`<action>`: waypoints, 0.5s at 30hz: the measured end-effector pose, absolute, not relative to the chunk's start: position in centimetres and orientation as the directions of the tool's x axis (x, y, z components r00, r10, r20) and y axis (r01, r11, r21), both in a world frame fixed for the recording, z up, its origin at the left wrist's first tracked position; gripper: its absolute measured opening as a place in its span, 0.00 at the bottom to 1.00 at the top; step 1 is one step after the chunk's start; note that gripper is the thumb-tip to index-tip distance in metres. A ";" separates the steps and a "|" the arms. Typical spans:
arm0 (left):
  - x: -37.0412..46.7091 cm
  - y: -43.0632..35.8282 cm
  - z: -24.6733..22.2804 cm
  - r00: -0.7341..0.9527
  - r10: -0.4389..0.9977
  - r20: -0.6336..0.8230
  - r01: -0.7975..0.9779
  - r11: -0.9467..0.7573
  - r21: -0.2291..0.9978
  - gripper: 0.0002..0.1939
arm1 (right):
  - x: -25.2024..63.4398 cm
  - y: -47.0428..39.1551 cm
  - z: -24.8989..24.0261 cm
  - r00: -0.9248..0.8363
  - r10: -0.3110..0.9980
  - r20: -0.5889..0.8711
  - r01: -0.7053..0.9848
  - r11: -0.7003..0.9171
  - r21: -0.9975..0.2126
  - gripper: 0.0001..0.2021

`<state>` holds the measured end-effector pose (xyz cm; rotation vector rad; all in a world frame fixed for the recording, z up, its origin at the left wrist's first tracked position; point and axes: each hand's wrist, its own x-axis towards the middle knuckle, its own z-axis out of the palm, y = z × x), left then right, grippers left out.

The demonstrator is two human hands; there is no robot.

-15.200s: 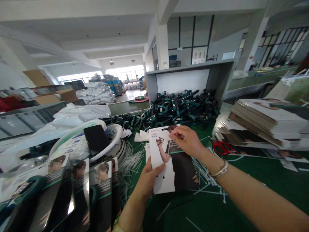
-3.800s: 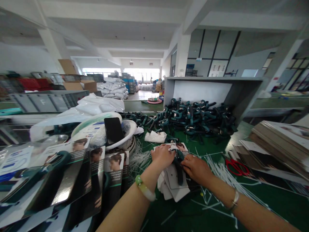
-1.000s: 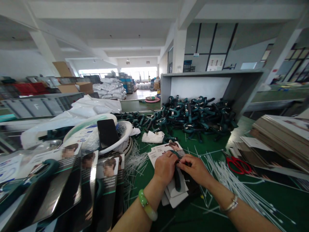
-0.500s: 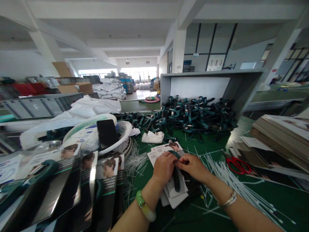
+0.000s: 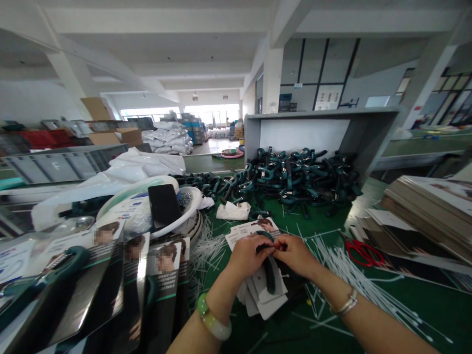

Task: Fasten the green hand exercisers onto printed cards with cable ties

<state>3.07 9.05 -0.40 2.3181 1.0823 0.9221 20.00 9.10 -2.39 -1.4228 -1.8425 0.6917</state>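
Observation:
A dark green and black hand grip strengthener lies on a small stack of printed backing cards in front of me. My left hand is closed around the upper part of the strengthener, thumb and fingers pressed together. My right hand pinches close beside it, its fingertips meeting those of the left. Whatever sits in that pinch is too small and covered to make out. White cable ties lie fanned out to the right of my right hand.
A heap of grip strengtheners spills from a grey bin at the back. Red-handled scissors and stacked cards lie to the right. A phone rests on a white basket. Carded strengtheners overlap at left.
My left hand has turned a little, and its thumb now reaches across toward my right fingertips. The right hand has barely shifted. The strengthener and cards stay in place.

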 end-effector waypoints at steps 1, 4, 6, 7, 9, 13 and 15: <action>3.3 9.0 -0.4 0.462 0.796 0.391 0.544 -0.603 0.584 0.07 | 19.9 9.1 -2.3 -0.153 0.966 0.211 0.596 0.260 -0.759 0.05; 4.0 8.7 -0.7 0.418 0.773 0.477 0.614 -0.628 0.478 0.08 | 19.7 8.8 -2.2 -0.156 0.959 0.237 0.580 0.283 -0.764 0.02; 4.3 8.5 -1.0 0.394 0.703 0.592 0.623 -0.678 0.391 0.08 | 19.6 8.6 -2.1 -0.164 0.942 0.294 0.549 0.335 -0.766 0.01; 4.4 8.3 -1.2 0.384 0.662 0.644 0.622 -0.701 0.349 0.08 | 19.6 8.6 -2.1 -0.172 0.930 0.325 0.541 0.364 -0.758 0.01; 4.6 8.0 -1.7 0.357 0.591 0.723 0.617 -0.730 0.292 0.09 | 19.5 8.6 -2.1 -0.214 0.910 0.355 0.581 0.411 -0.703 0.03; 5.0 7.1 -1.7 0.251 0.517 0.818 0.576 -0.759 0.303 0.11 | 19.1 9.1 -1.5 -0.297 0.911 0.287 0.752 0.408 -0.518 0.05; 5.1 6.5 -1.0 0.207 0.482 0.851 0.543 -0.780 0.310 0.11 | 18.8 9.4 -1.2 -0.317 0.912 0.260 0.805 0.403 -0.436 0.07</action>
